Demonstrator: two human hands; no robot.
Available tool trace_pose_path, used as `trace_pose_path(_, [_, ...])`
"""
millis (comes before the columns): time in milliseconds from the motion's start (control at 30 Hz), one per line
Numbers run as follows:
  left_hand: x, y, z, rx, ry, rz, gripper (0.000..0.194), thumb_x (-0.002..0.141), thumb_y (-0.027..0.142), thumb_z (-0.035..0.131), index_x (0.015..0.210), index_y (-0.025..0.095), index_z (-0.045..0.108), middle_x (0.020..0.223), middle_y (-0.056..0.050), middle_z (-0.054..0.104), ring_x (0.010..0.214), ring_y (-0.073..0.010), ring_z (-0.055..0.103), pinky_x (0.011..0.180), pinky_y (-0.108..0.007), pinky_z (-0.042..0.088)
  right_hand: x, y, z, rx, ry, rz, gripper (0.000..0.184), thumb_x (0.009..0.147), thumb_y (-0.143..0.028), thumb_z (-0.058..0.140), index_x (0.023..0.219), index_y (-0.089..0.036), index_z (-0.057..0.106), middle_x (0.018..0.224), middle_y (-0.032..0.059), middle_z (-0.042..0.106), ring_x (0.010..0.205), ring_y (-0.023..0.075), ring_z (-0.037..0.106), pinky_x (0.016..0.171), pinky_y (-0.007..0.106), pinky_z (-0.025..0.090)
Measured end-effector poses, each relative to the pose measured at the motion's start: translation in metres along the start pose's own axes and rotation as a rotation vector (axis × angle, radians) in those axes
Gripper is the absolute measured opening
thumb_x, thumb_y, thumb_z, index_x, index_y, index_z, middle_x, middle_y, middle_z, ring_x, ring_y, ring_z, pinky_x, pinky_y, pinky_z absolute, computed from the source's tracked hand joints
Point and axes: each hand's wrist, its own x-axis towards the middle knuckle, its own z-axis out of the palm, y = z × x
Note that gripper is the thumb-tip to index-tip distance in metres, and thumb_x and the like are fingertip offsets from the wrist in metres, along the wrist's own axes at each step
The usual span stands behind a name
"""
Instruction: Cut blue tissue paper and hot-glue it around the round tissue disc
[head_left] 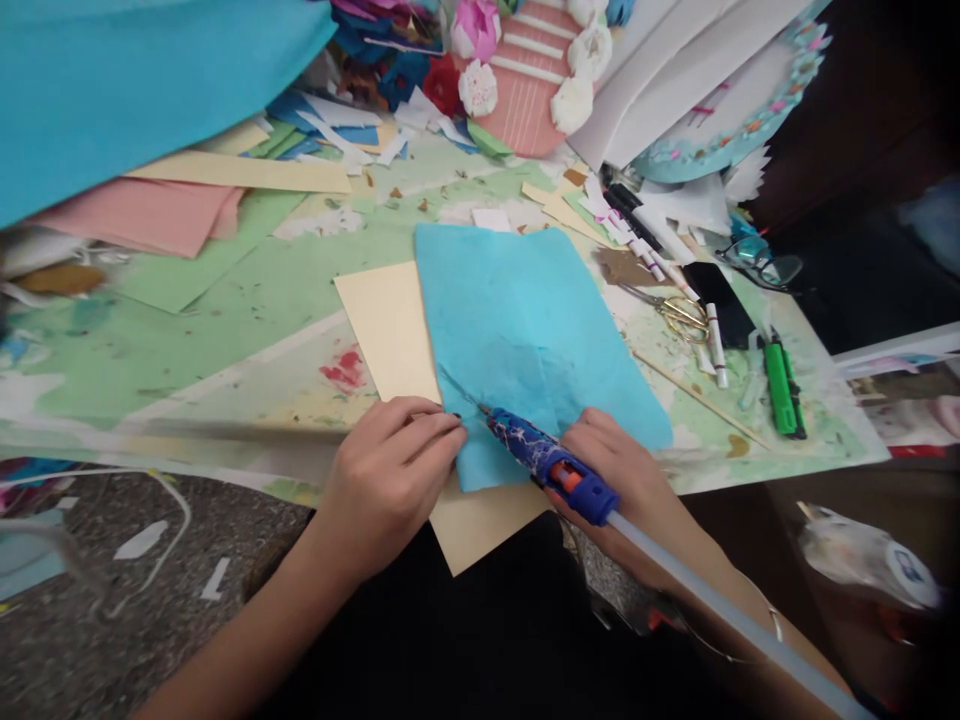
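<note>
A blue glue gun with a long translucent glue stick at its back is held in my right hand, the fingers wrapped round its handle. Its nozzle points to the upper left, over a light blue paper sheet. My left hand is closed, with its fingertips pinching the left edge of that sheet near the nozzle. Under the blue sheet lies a cream card, turned at an angle, its lower corner reaching past the table edge.
Gold-handled scissors, a green cutter, a thin stick, glasses and markers lie to the right. Paper flowers and scraps stand at the back. A large blue sheet and pink paper are on the left.
</note>
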Motion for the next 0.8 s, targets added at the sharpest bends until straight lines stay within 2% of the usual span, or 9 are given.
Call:
trace_pose_path(233, [0.006,-0.002,-0.004,-0.013,-0.047,0.028,0.015,0.083,0.004,0.063,0.096,0.009,0.067,0.092,-0.010,0.072,0.091,-0.0258,0.062,0.075,-0.044,0.056,-0.008,0.006,-0.007,-0.047,0.027,-0.021,0.014,0.090,-0.016,0.053,0.079,-0.019,0.044,0.070,0.0015,0.044,0.070,0.0173,0.037,0.062,0.031,0.032])
trace_pose_path(400, [0.008,-0.001,-0.006,-0.015,-0.050,0.049,0.017,0.082,0.003,0.063,0.098,0.009,0.066,0.092,-0.011,0.072,0.091,-0.0265,0.062,0.075,-0.045,0.055,-0.020,0.008,-0.016,0.033,0.142,-0.030,0.007,0.088,-0.021,0.054,0.083,-0.021,0.049,0.070,0.0018,0.050,0.068,0.0181,0.044,0.060,0.031,0.035])
trace_pose_path(500, [0.007,-0.002,-0.006,-0.018,-0.041,0.062,0.021,0.083,0.003,0.063,0.102,0.011,0.065,0.095,-0.010,0.071,0.094,-0.0263,0.061,0.077,-0.044,0.055,-0.028,0.015,-0.026,-0.030,0.286,0.150,0.008,0.086,-0.027,0.059,0.091,-0.023,0.055,0.074,0.0015,0.058,0.066,0.0186,0.053,0.058,0.030,0.038])
trace_pose_path(567, [0.006,-0.004,-0.006,-0.014,-0.042,0.074,0.023,0.083,0.003,0.063,0.104,0.013,0.064,0.096,-0.009,0.071,0.095,-0.0263,0.061,0.078,-0.044,0.055,-0.029,0.027,-0.033,-0.179,0.392,0.329,0.014,0.085,-0.032,0.062,0.095,-0.025,0.056,0.074,0.0011,0.061,0.065,0.0195,0.057,0.057,0.030,0.039])
trace_pose_path(633, [0.005,-0.006,-0.005,-0.006,-0.044,0.087,0.026,0.082,0.003,0.064,0.105,0.013,0.064,0.096,-0.009,0.071,0.095,-0.0267,0.061,0.079,-0.044,0.054,-0.024,0.045,-0.040,-0.322,0.460,0.431,0.018,0.085,-0.037,0.061,0.096,-0.024,0.053,0.076,0.0024,0.062,0.067,0.0211,0.059,0.058,0.031,0.039])
trace_pose_path(700, [0.005,-0.007,-0.005,-0.005,-0.040,0.098,0.026,0.082,0.003,0.064,0.106,0.014,0.064,0.097,-0.009,0.071,0.095,-0.0269,0.061,0.079,-0.044,0.054,-0.016,0.066,-0.045,-0.438,0.444,0.448,0.022,0.086,-0.039,0.055,0.098,-0.022,0.050,0.085,0.0067,0.061,0.072,0.0230,0.058,0.059,0.032,0.039])
trace_pose_path(800, [0.003,-0.007,-0.004,-0.009,-0.039,0.116,0.026,0.083,0.004,0.063,0.107,0.013,0.064,0.098,-0.010,0.070,0.096,-0.0267,0.061,0.080,-0.044,0.053,-0.006,0.094,-0.049,-0.561,0.333,0.540,0.029,0.086,-0.038,0.049,0.106,-0.017,0.046,0.101,0.0144,0.057,0.075,0.0244,0.055,0.059,0.034,0.037])
